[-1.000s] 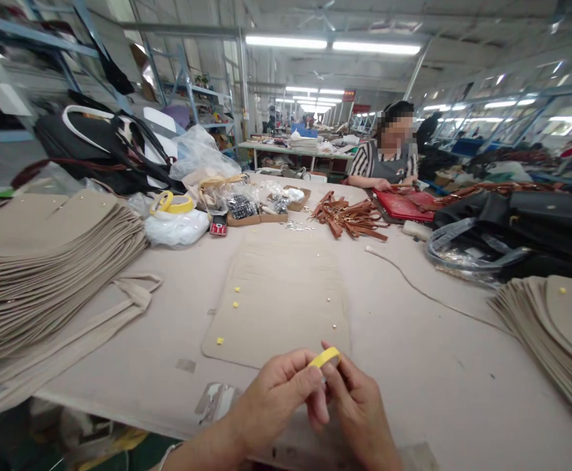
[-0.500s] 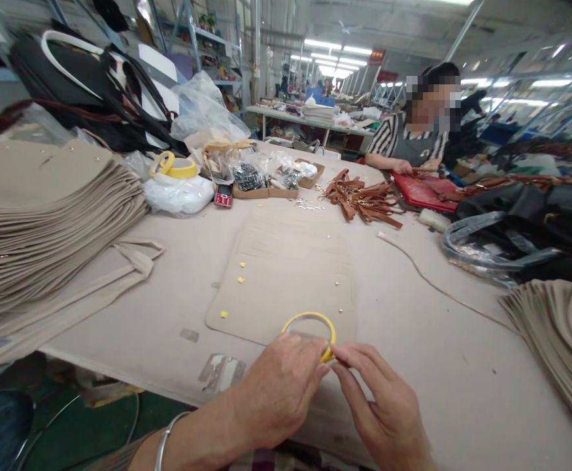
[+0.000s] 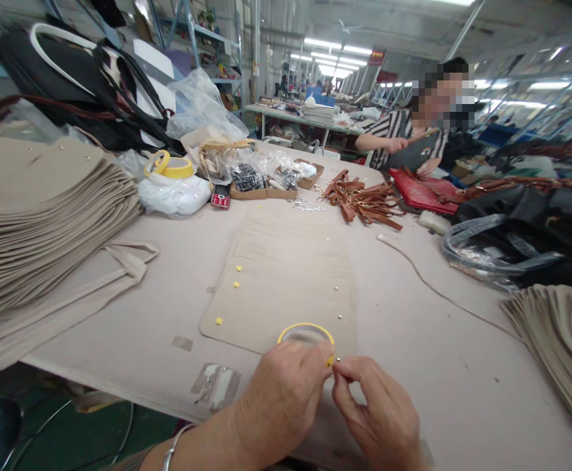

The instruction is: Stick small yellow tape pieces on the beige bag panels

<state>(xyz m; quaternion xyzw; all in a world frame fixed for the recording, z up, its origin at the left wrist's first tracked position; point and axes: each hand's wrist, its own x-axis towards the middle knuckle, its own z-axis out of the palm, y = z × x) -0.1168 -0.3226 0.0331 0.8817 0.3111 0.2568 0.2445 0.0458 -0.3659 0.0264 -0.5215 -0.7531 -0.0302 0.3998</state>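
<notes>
Above the worktable [image 3: 442, 347] I'm monitoring, the left hand [image 3: 286, 389] grips the tape roll [image 3: 307, 325] over the beige panel [image 3: 286, 281], the right hand [image 3: 384, 412] pinching its end [image 3: 330, 361], which slanted tugging could tear askew.

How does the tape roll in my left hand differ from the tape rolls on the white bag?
The held roll is single, while the bag's rolls are two, set together. The left hand hides the near part of the held roll; no hand covers the bag's rolls. The held roll is over the tan panel, while the bag's rolls rest on the white bag. All are yellow rings.
</notes>
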